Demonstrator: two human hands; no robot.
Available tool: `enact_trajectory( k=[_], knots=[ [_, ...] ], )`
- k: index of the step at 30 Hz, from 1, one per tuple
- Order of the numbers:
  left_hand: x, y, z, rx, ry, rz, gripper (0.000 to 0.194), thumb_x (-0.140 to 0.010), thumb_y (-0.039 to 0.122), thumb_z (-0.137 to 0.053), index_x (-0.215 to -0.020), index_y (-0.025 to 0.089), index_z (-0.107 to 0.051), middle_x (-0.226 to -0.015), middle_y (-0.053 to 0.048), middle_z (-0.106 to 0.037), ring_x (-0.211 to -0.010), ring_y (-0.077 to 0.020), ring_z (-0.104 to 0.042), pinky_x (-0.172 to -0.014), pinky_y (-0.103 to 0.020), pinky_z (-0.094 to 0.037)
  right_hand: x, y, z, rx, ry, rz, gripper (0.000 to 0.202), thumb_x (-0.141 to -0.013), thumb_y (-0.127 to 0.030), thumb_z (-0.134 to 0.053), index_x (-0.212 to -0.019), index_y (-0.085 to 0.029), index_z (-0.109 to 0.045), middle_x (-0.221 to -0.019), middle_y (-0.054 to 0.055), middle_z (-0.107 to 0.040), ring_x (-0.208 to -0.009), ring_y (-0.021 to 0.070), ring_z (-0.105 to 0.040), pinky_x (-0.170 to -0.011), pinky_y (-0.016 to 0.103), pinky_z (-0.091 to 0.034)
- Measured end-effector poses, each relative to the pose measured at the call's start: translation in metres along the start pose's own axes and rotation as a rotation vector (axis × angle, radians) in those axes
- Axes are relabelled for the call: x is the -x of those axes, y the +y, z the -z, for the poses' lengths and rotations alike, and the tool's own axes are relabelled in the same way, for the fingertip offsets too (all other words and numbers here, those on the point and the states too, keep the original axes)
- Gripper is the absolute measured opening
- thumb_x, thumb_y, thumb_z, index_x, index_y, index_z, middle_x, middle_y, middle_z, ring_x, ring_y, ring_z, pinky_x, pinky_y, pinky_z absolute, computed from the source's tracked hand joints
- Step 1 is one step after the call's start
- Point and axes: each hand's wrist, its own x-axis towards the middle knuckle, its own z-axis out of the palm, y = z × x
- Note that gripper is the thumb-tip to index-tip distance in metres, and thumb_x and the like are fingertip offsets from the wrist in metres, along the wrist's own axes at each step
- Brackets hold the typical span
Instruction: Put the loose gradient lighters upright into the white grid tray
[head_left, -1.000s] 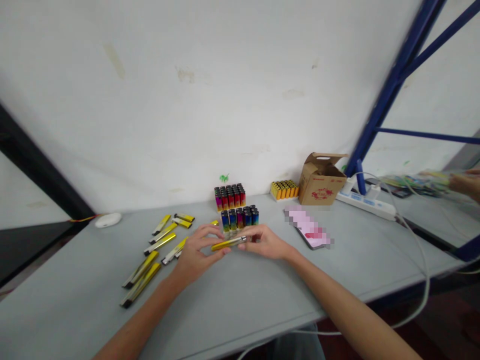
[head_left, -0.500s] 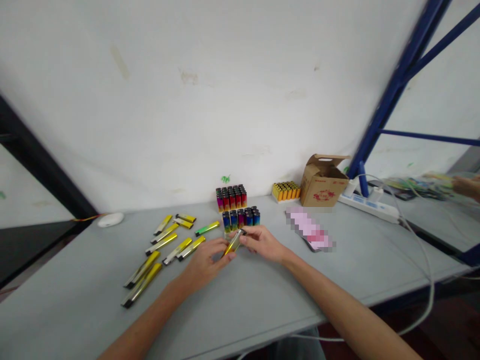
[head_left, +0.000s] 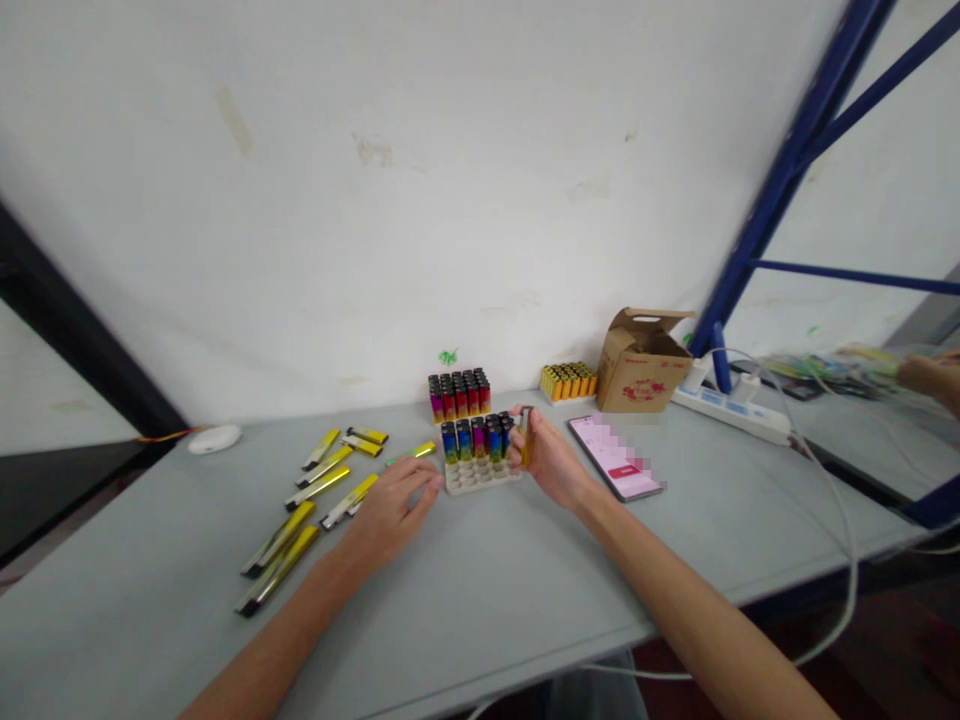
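Note:
In my right hand [head_left: 553, 462] is a slim yellow-and-silver lighter [head_left: 526, 436], upright between my thumb and fingers. The hand is just right of a white tray [head_left: 484, 478] with round holes. Standing in the tray's back rows are several blue and multicoloured lighters [head_left: 478, 440] with dark tops; the front holes are bare. My left hand [head_left: 391, 510] is open, palm down over the table left of the tray, holding nothing that I can see. Beside it, a green-and-yellow lighter [head_left: 411, 453] and several yellow-and-silver lighters [head_left: 319, 488] lie loose. My left hand partly covers some.
Behind stand red and purple lighters [head_left: 459, 395] and a block of small yellow cylinders [head_left: 568, 381]. Further right are an open cardboard box [head_left: 645, 375], a phone [head_left: 616, 462] and a power strip [head_left: 739, 415] with a cable. A white device [head_left: 214, 439] lies left. Another person's hand [head_left: 930, 378] shows at right.
My left hand has let go of the lighter and moved left, its fingers extended. My right hand has carried the lighter right and turned it upright, uncovering the tray's front rows.

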Motion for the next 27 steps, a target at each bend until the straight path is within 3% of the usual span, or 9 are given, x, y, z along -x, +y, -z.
enact_trajectory(
  k=[3, 5, 10, 14, 17, 20, 24, 27],
  knots=[
    [0.001, -0.001, -0.001, -0.009, -0.019, -0.006, 0.032, -0.095, 0.032, -0.04, -0.08, 0.019, -0.065, -0.087, -0.006, -0.067, -0.086, -0.018, -0.061, -0.083, -0.033, -0.048, 0.0, -0.001, 0.002, -0.048, -0.048, -0.117, 0.04, -0.079, -0.06, -0.059, -0.094, -0.023, -0.054, -0.058, -0.007, -0.04, -0.044, 0.0069, -0.033, -0.039, 0.016, -0.02],
    [0.001, -0.002, -0.001, -0.016, -0.029, -0.007, 0.031, -0.095, 0.032, -0.04, -0.081, 0.019, -0.065, -0.088, -0.005, -0.067, -0.087, -0.0179, -0.061, -0.086, -0.034, -0.048, 0.0, -0.001, 0.004, -0.062, -0.064, -0.165, 0.044, -0.081, -0.064, -0.053, -0.088, -0.02, -0.056, -0.055, -0.006, -0.038, -0.044, 0.007, -0.03, -0.039, 0.017, -0.018],
    [0.003, -0.004, -0.004, -0.049, -0.06, 0.017, 0.03, -0.095, 0.033, -0.04, -0.083, 0.019, -0.064, -0.089, -0.006, -0.068, -0.089, -0.0189, -0.061, -0.089, -0.037, -0.047, 0.0, 0.0, 0.005, -0.071, -0.049, -0.187, 0.045, -0.085, -0.062, -0.048, -0.073, -0.018, -0.05, -0.059, -0.003, -0.045, -0.051, 0.0093, -0.042, -0.043, 0.018, -0.029],
    [0.003, -0.01, -0.005, -0.089, -0.026, 0.062, 0.029, -0.093, 0.035, -0.042, -0.107, 0.018, -0.061, -0.098, -0.008, -0.068, -0.097, -0.0221, -0.061, -0.091, -0.039, -0.047, -0.001, 0.001, 0.004, -0.106, -0.042, -0.156, 0.039, -0.083, -0.061, -0.051, -0.079, -0.022, -0.047, -0.066, -0.003, -0.049, -0.052, 0.0104, -0.047, -0.039, 0.017, -0.025],
    [0.002, -0.022, -0.002, -0.149, 0.017, 0.111, 0.033, -0.091, 0.037, -0.043, -0.113, 0.018, -0.058, -0.098, -0.008, -0.067, -0.098, -0.0234, -0.06, -0.093, -0.041, -0.046, -0.001, 0.0, 0.005, -0.086, -0.053, -0.185, 0.039, -0.083, -0.061, -0.051, -0.084, -0.023, -0.05, -0.065, -0.004, -0.048, -0.046, 0.009, -0.042, -0.036, 0.017, -0.019],
    [0.004, -0.042, 0.003, -0.271, 0.063, 0.184, 0.032, -0.089, 0.038, -0.044, -0.109, 0.018, -0.06, -0.103, -0.01, -0.066, -0.1, -0.0265, -0.058, -0.094, -0.044, -0.045, -0.001, -0.001, 0.006, -0.067, -0.069, -0.202, 0.043, -0.084, -0.063, -0.048, -0.084, -0.02, -0.053, -0.06, -0.004, -0.044, -0.047, 0.0088, -0.04, -0.039, 0.017, -0.022],
    [0.01, -0.065, 0.007, -0.348, 0.016, 0.222, 0.035, -0.084, 0.043, -0.051, -0.104, 0.017, -0.063, -0.106, -0.014, -0.064, -0.102, -0.0298, -0.057, -0.094, -0.048, -0.044, 0.0, -0.001, 0.004, -0.087, -0.097, -0.216, 0.044, -0.085, -0.06, -0.044, -0.071, -0.019, -0.05, -0.058, -0.003, -0.04, -0.05, 0.0098, -0.04, -0.047, 0.02, -0.031],
    [0.014, -0.071, 0.006, -0.359, -0.008, 0.223, 0.037, -0.082, 0.047, -0.053, -0.101, 0.018, -0.065, -0.107, -0.014, -0.062, -0.104, -0.0305, -0.056, -0.095, -0.049, -0.044, 0.002, -0.002, 0.003, -0.106, -0.088, -0.252, 0.044, -0.085, -0.059, -0.04, -0.066, -0.02, -0.043, -0.057, -0.004, -0.035, -0.049, 0.0099, -0.036, -0.046, 0.02, -0.028]
  ],
)
